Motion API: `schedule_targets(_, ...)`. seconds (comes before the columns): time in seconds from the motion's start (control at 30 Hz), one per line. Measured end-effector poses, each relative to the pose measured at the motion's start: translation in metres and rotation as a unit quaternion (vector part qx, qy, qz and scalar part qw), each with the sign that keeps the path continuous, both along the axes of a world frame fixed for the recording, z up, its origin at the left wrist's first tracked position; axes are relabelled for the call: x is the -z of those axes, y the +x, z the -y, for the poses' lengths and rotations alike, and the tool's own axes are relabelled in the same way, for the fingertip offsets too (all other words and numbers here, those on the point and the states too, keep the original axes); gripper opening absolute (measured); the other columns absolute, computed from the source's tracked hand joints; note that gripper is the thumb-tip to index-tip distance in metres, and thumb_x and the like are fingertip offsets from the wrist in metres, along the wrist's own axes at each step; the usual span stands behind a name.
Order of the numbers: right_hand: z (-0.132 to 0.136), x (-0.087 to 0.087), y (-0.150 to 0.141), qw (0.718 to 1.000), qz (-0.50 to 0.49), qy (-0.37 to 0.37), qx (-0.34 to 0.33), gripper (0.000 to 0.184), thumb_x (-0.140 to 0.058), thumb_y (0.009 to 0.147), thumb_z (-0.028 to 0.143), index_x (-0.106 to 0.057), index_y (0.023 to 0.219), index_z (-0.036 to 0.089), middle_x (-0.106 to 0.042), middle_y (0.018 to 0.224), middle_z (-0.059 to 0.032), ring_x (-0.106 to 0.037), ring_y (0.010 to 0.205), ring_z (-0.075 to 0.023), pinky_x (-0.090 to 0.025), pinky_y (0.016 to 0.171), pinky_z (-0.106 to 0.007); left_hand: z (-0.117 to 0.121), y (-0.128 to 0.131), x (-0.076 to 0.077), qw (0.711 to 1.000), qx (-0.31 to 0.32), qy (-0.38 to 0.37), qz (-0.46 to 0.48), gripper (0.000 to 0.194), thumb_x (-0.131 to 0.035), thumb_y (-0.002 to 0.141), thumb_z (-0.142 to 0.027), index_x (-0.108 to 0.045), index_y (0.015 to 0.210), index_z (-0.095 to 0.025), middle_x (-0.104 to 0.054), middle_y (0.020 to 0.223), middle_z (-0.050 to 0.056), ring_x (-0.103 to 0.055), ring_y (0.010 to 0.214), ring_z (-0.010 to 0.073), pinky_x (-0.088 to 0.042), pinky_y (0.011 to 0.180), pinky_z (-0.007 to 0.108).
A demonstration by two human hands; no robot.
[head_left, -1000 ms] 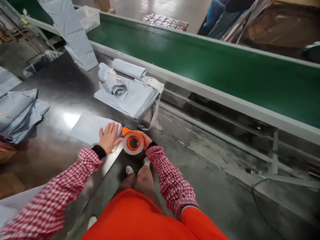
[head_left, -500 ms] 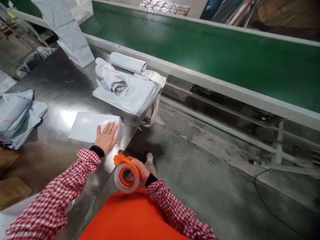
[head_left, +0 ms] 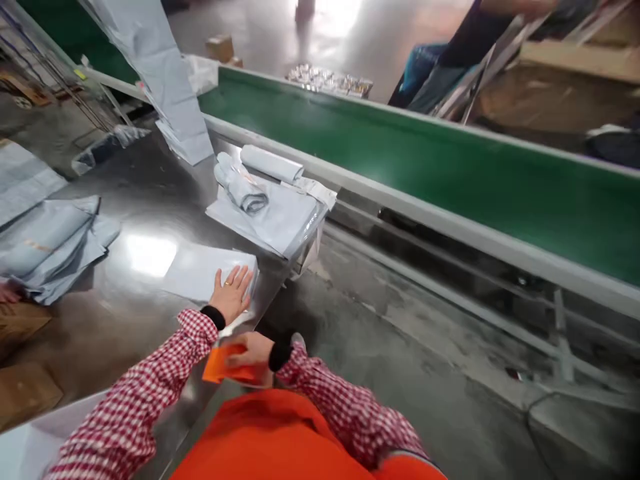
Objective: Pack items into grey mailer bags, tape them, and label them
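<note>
Bare metal on the worktop (head_left: 150, 190) leaves a wide passage between the loose bags (head_left: 60, 233) and the pile (head_left: 290, 217). A narrower lane separates the pile from the packet (head_left: 193, 270). The tall bag (head_left: 173, 87) rises at the far side; the pile and roll (head_left: 271, 163) obstruct a low reach toward the belt (head_left: 400, 150).

Packet (head_left: 193, 272) on the table (head_left: 150, 180) before the bag stack (head_left: 287, 223), conveyor (head_left: 400, 163) behind

The shiny metal worktop (head_left: 145, 180) holds a white packet (head_left: 193, 272) at its middle, a pile of grey bags (head_left: 55, 243) at left and — toward the upper centre — stacked bags (head_left: 283, 217) with rolls on top.
</note>
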State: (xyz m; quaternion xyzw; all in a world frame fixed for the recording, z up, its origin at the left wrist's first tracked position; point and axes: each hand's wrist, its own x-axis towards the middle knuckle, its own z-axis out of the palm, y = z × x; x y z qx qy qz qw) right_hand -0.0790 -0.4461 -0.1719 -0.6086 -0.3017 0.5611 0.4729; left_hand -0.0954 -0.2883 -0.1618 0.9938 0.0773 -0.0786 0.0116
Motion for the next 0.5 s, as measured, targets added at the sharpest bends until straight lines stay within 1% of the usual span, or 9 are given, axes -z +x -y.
schedule_targets(0.07,0.038,-0.013,0.039,0.996,0.079,-0.023,-0.041,0.038,-0.077,0.066,0.028,-0.076,0.103,0.023,-0.077,0.099,-0.0031,-0.069,0.096,-0.0274,-0.049,0.097,-0.042,0.001,-0.018,-0.002,1.0,0.022,-0.015,0.008,0.057,-0.041,0.092,-0.026,-0.038,0.149,-0.022,-0.035,0.158,0.009,-0.028,0.147,0.0308,-0.018,0.116,0.067)
schedule_targets(0.2,0.098,-0.05,0.122,0.979,0.197,-0.058,-0.014,0.055,-0.065,0.079,0.044,-0.065,0.128,0.02,-0.068,0.127,-0.0121,-0.066,0.112,-0.0328,-0.051,0.099,-0.046,0.006,-0.088,-0.005,0.989,0.094,-0.091,0.062,0.058,-0.047,0.091,-0.019,-0.041,0.148,-0.028,-0.044,0.154,0.006,-0.028,0.147,0.0296,-0.019,0.119,0.063)
schedule_targets(0.23,0.104,-0.059,0.136,0.978,0.203,-0.049,-0.007,0.055,-0.063,0.081,0.047,-0.064,0.13,0.021,-0.067,0.13,-0.0122,-0.065,0.114,-0.0331,-0.052,0.099,-0.046,0.012,-0.105,-0.007,0.986,0.071,-0.124,0.085,0.053,-0.047,0.091,-0.017,-0.048,0.143,-0.03,-0.045,0.153,0.006,-0.03,0.146,0.0296,-0.019,0.119,0.062)
schedule_targets(0.3,0.105,-0.073,0.152,0.98,0.199,-0.014,-0.017,0.055,-0.062,0.082,0.05,-0.063,0.131,0.026,-0.068,0.128,-0.0112,-0.067,0.111,-0.0339,-0.055,0.094,-0.045,0.031,-0.125,-0.018,0.961,-0.056,-0.236,0.136,0.041,-0.045,0.093,-0.019,-0.062,0.129,-0.03,-0.052,0.147,0.008,-0.039,0.141,0.0281,-0.026,0.118,0.059)
schedule_targets(0.33,0.101,-0.079,0.155,0.981,0.191,0.012,-0.036,0.056,-0.062,0.081,0.052,-0.063,0.131,0.027,-0.069,0.126,-0.0107,-0.068,0.108,-0.0343,-0.057,0.091,-0.045,0.043,-0.126,-0.025,0.922,-0.148,-0.321,0.156,0.036,-0.046,0.094,-0.024,-0.065,0.123,-0.029,-0.056,0.142,0.009,-0.046,0.136,0.0273,-0.032,0.116,0.055)
schedule_targets(0.37,0.095,-0.084,0.156,0.981,0.181,0.041,-0.059,0.056,-0.061,0.081,0.053,-0.063,0.131,0.029,-0.07,0.125,-0.0101,-0.069,0.105,-0.0347,-0.058,0.088,-0.045,0.055,-0.121,-0.032,0.856,-0.242,-0.422,0.173,0.033,-0.048,0.094,-0.032,-0.066,0.121,-0.028,-0.06,0.137,0.01,-0.052,0.13,0.0264,-0.039,0.112,0.051)
schedule_targets(0.4,0.088,-0.088,0.156,0.979,0.173,0.069,-0.085,0.056,-0.061,0.08,0.054,-0.064,0.131,0.03,-0.071,0.124,-0.0093,-0.07,0.104,-0.0349,-0.058,0.087,-0.045,0.067,-0.11,-0.04,0.762,-0.321,-0.53,0.187,0.035,-0.052,0.092,-0.041,-0.066,0.121,-0.027,-0.064,0.131,0.011,-0.057,0.124,0.0257,-0.045,0.107,0.047)
schedule_targets(0.43,0.08,-0.092,0.157,0.975,0.17,0.093,-0.111,0.056,-0.062,0.079,0.055,-0.064,0.13,0.032,-0.072,0.122,-0.0083,-0.07,0.103,-0.0349,-0.058,0.088,-0.044,0.078,-0.096,-0.047,0.652,-0.376,-0.628,0.199,0.041,-0.056,0.089,-0.051,-0.066,0.121,-0.027,-0.067,0.125,0.011,-0.062,0.116,0.0253,-0.05,0.101,0.043)
schedule_targets(0.5,0.065,-0.099,0.159,0.963,0.173,0.129,-0.163,0.053,-0.062,0.078,0.055,-0.066,0.127,0.036,-0.074,0.116,-0.0062,-0.07,0.101,-0.0339,-0.057,0.088,-0.043,0.094,-0.066,-0.059,0.449,-0.417,-0.757,0.228,0.046,-0.067,0.078,-0.061,-0.071,0.104,-0.024,-0.073,0.104,0.009,-0.069,0.097,0.0226,-0.055,0.087,0.035)
